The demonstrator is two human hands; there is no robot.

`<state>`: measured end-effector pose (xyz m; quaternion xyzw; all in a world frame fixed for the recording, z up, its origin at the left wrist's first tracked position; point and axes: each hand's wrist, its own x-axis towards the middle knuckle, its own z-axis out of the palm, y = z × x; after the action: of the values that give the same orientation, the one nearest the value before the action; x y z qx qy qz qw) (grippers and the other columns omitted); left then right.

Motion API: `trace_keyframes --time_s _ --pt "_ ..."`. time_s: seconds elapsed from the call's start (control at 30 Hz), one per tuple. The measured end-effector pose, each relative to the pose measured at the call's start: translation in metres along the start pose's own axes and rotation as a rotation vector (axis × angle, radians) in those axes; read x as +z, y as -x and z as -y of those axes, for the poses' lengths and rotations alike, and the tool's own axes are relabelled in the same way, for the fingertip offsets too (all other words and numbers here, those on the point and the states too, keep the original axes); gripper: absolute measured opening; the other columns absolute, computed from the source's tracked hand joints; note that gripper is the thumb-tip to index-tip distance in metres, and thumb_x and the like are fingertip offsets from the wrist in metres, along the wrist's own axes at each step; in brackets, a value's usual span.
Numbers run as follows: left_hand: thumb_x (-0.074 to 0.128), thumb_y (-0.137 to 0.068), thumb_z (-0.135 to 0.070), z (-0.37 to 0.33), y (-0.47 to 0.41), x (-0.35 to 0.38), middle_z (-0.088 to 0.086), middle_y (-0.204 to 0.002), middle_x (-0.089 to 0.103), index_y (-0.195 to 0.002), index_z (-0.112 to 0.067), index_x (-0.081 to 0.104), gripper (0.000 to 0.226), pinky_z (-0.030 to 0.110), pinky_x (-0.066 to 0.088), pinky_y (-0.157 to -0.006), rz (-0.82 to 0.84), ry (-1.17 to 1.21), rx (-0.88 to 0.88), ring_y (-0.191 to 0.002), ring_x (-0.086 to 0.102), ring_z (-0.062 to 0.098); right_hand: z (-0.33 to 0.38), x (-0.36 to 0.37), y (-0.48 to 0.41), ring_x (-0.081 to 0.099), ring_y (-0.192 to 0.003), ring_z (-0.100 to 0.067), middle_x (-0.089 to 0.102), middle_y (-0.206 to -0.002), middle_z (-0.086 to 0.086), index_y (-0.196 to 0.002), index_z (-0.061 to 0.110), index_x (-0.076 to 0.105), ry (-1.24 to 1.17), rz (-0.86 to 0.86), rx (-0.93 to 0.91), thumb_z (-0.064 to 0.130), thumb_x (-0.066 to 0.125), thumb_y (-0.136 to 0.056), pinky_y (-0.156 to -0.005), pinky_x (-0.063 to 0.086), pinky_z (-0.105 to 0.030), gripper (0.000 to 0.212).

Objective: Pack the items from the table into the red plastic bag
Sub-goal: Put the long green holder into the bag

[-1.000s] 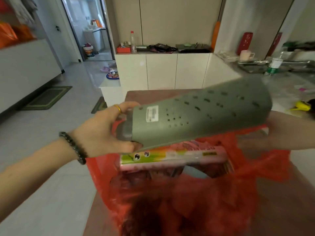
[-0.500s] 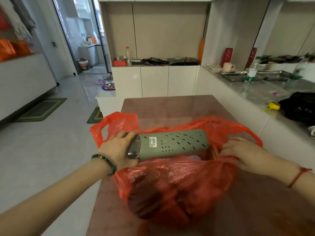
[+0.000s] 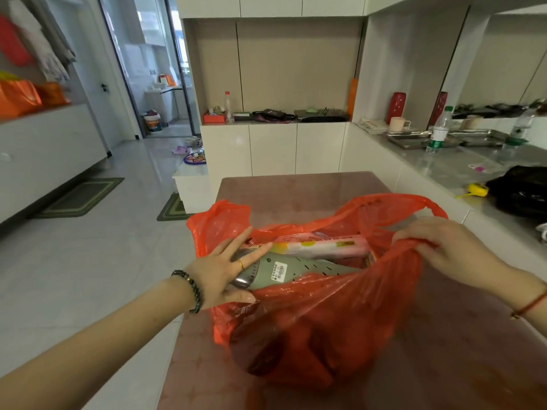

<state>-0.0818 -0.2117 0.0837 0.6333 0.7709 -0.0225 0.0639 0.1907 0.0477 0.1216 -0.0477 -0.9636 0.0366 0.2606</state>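
At the left rim of the red plastic bag (image 3: 325,315), the left hand (image 3: 220,269) lay spread, fingers straight, palm against the chromed end of the grey-green device (image 3: 296,269), thumb beneath it. The device lay slantwise in the bag's mouth, labelled end at the left rim, perforated body dipping toward the bag's right side. Behind it, deeper in the bag, lay a pink pack (image 3: 322,245). The device looked rigid, smooth-shelled and fairly weighty, best gripped round its narrow chromed end. The bag was thin, limp film that a hard corner might tear, so its rim or loops were the place to hold. At the bag's right rim, the right hand (image 3: 441,247) pinched the film, pulling the mouth wide. The table (image 3: 296,187) showed bare beyond the bag.
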Motion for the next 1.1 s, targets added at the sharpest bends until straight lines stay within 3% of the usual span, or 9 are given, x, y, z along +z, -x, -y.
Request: trace_keyframes --time_s 0.23,0.3,0.37,0.43,0.57,0.7,0.83,0.93,1.1 --pt "0.044 -0.072 -0.073 0.037 0.019 -0.019 0.006 -0.127 0.059 -0.126 -0.027 -0.047 0.115 0.047 0.0 -0.117 0.185 -0.593 -0.066 -0.124 0.047 0.026 -0.015 -0.017 0.004 0.054 -0.079 -0.009 0.07 -0.075 0.006 -0.09 0.033 0.06 0.177 0.05 -0.021 0.034 0.041 -0.08 -0.068 0.036 -0.022 0.021" --pt "0.037 -0.089 -0.051 0.052 0.025 -0.034 0.007 -0.114 0.066 -0.146 -0.02 -0.003 0.076 0.041 0.006 -0.118 0.163 -0.659 -0.038 -0.116 0.053 0.027 -0.021 -0.025 0.002 0.065 -0.073 -0.009 0.073 -0.079 0.008 -0.089 0.032 0.065 0.243 0.094 -0.068 0.049 0.027 -0.092 -0.068 0.037 -0.022 0.042" --pt "0.037 -0.089 -0.039 0.067 0.032 -0.05 -0.004 -0.088 0.073 -0.116 -0.028 0.056 0.035 0.03 0.038 -0.106 -0.002 -0.669 0.147 -0.091 0.066 0.02 -0.028 -0.034 -0.004 0.069 -0.067 -0.006 0.073 -0.079 0.015 -0.084 0.033 0.071 0.329 0.135 -0.102 0.058 0.009 -0.092 -0.06 0.039 -0.018 0.067" --pt "0.042 -0.076 -0.042 0.081 0.039 -0.066 -0.011 -0.055 0.066 -0.071 -0.029 0.066 0.027 0.021 0.052 -0.073 -0.217 -0.654 0.271 -0.054 0.066 0.013 -0.031 -0.047 -0.015 0.067 -0.06 -0.002 0.069 -0.07 0.022 -0.077 0.038 0.069 0.373 0.247 -0.127 0.07 0.009 -0.085 -0.043 0.03 -0.012 0.068" --pt "0.084 -0.048 -0.027 0.091 0.042 -0.106 -0.007 -0.06 0.068 -0.074 -0.026 0.07 0.03 0.025 0.048 -0.064 -0.315 -0.741 0.259 -0.047 0.064 0.014 -0.044 -0.073 -0.042 0.065 -0.059 -0.002 0.065 -0.071 0.023 -0.085 0.041 0.061 0.432 0.402 -0.233 0.082 0.037 -0.066 -0.047 0.032 -0.007 0.051" --pt "0.083 -0.038 0.002 0.086 0.027 -0.127 0.001 -0.066 0.068 -0.086 -0.022 0.067 0.056 0.027 0.051 -0.049 -0.421 -0.822 0.358 -0.044 0.061 0.02 -0.05 -0.083 -0.067 0.065 -0.062 -0.01 0.067 -0.075 0.013 -0.094 0.033 0.055 0.514 0.493 -0.359 0.024 0.088 -0.044 -0.057 0.048 -0.021 0.06" --pt "0.065 -0.049 0.005 0.067 0.017 -0.146 0.007 -0.074 0.068 -0.101 -0.022 0.048 0.061 0.027 0.05 -0.044 -0.572 -0.783 0.449 -0.04 0.056 0.023 -0.041 -0.079 -0.086 0.064 -0.06 -0.024 0.067 -0.071 0.0 -0.083 0.018 0.067 0.575 0.272 -0.353 -0.003 0.076 -0.048 -0.056 0.052 -0.03 0.041" --pt "0.063 -0.072 -0.002 0.05 0.007 -0.139 0.01 -0.092 0.063 -0.105 -0.028 0.049 0.044 0.036 0.055 -0.054 -0.686 -0.275 0.257 -0.064 0.06 0.019 -0.034 -0.074 -0.095 0.064 -0.072 -0.034 0.068 -0.078 -0.011 -0.086 0.012 0.069 0.35 -0.048 -0.016 0.014 0.065 -0.073 -0.066 0.053 -0.041 0.014" --pt "0.05 -0.086 -0.004 0.031 -0.029 -0.122 0.013 -0.103 0.06 -0.1 -0.009 0.067 0.022 0.033 0.046 -0.081 -0.799 0.086 0.022 -0.095 0.057 0.023 -0.033 -0.057 -0.117 0.057 -0.04 -0.023 0.057 -0.049 -0.011 -0.063 0.003 0.062 0.194 -0.094 0.37 0.057 0.037 -0.086 -0.053 0.048 -0.03 0.063"
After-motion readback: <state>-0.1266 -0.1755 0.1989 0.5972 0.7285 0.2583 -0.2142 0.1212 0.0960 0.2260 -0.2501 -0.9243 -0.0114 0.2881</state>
